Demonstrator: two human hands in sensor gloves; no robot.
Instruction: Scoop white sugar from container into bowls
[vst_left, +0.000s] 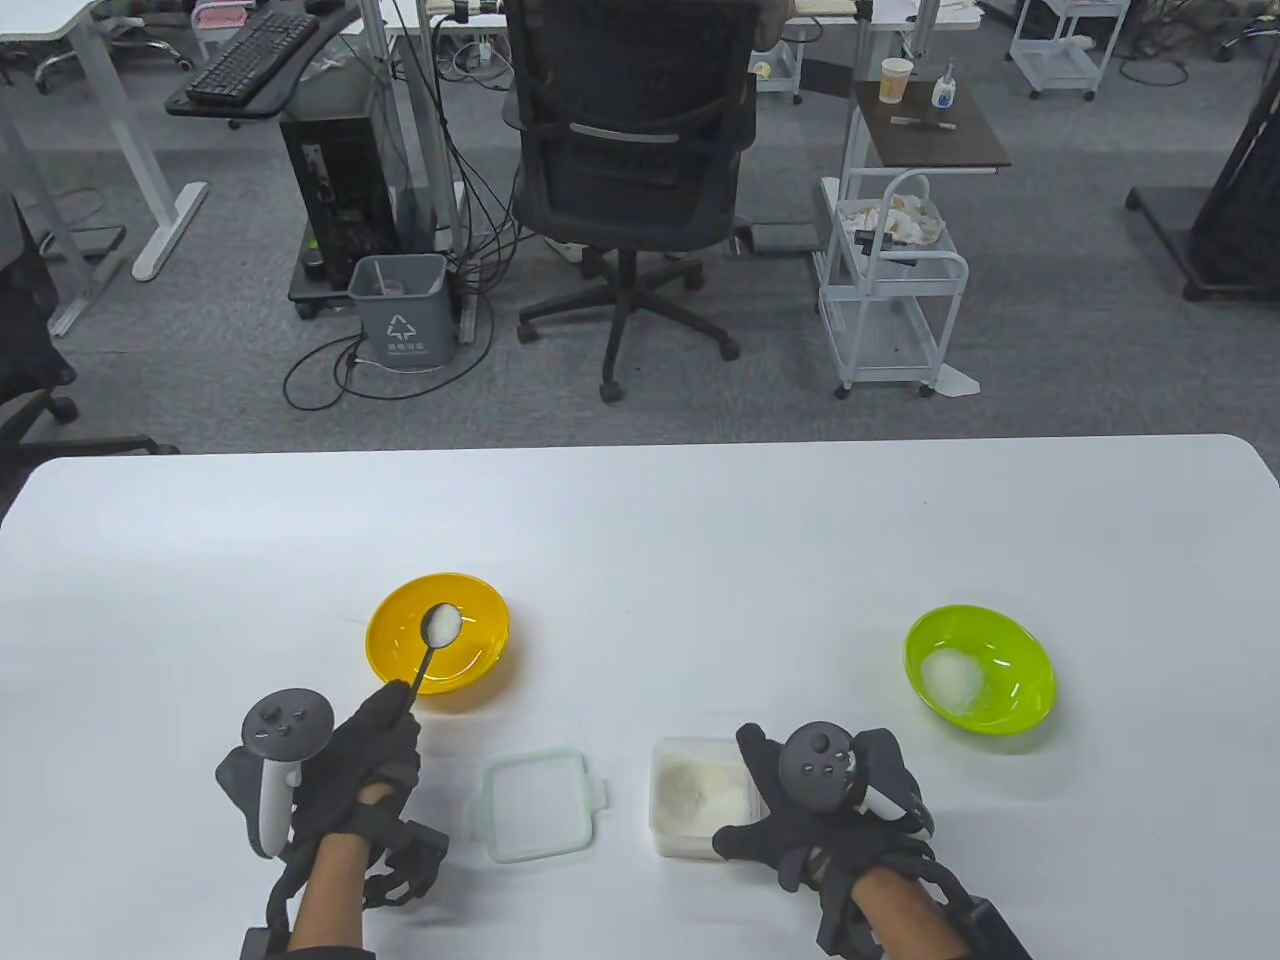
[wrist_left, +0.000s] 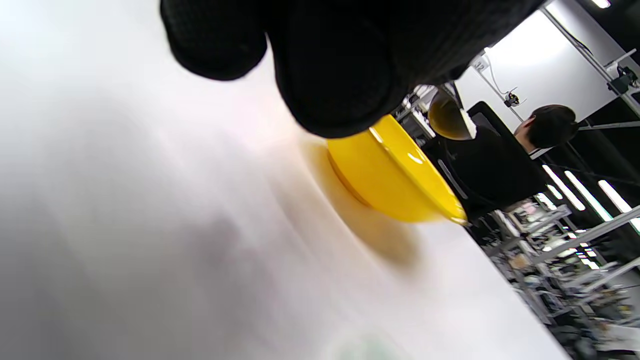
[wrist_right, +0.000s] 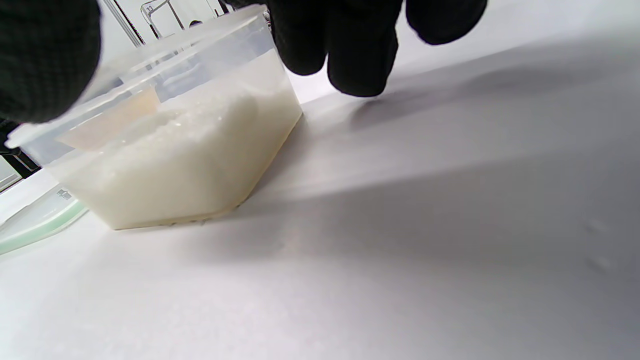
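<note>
The left hand grips a spoon heaped with sugar above the yellow bowl. The right hand holds the sugar container at near centre. The green bowl, far right, contains sugar.

— Where is the spoon?
— In the left hand, its bowl heaped with sugar above the yellow bowl, left of the table's middle.
— And the right hand?
— Resting against the open sugar container near the front edge; the lid lies just left of it.
— The green bowl?
— Toward the right edge, holding a white mound.
</note>
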